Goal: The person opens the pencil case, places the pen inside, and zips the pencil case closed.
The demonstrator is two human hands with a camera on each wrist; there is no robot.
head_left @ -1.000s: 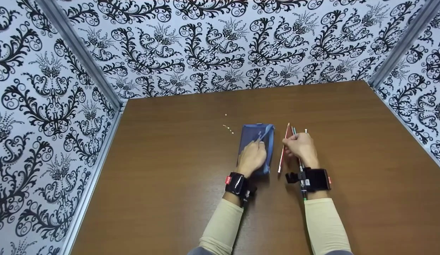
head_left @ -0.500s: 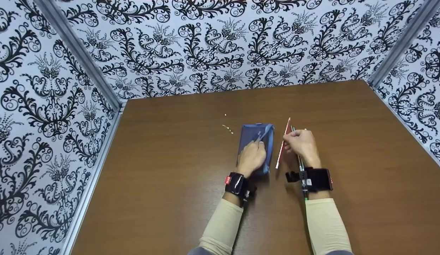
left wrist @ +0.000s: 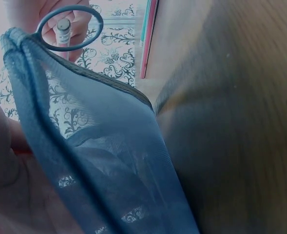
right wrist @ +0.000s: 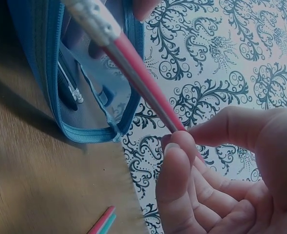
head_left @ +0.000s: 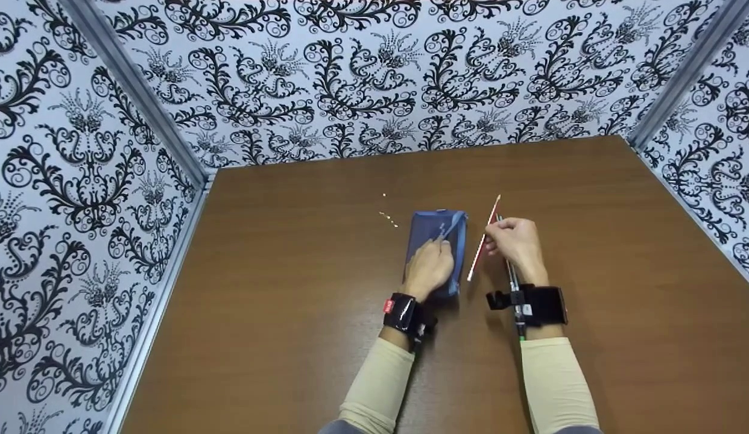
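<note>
A blue mesh pencil pouch (head_left: 420,229) lies at the middle of the table with its zipped mouth gaping in the right wrist view. My left hand (head_left: 430,265) grips the pouch by its upper side; the mesh wall (left wrist: 133,161) is stretched up in the left wrist view. Just right of it, my right hand (head_left: 516,241) pinches a red pencil (right wrist: 145,87) between thumb and fingertips. Its silvery end points toward the pouch mouth (right wrist: 85,135). Inside the pouch a dark pencil (right wrist: 66,87) shows.
More pencils (head_left: 512,274), red and teal among them, lie on the table under the right hand and wrist. Small pale bits (head_left: 388,218) are scattered left of the pouch. Patterned walls (head_left: 374,78) enclose the table's back and sides.
My right hand has lifted slightly away from me with the red pencil, which slants more, its near end shifting toward the pouch. My left hand and the pouch have stayed put.
</note>
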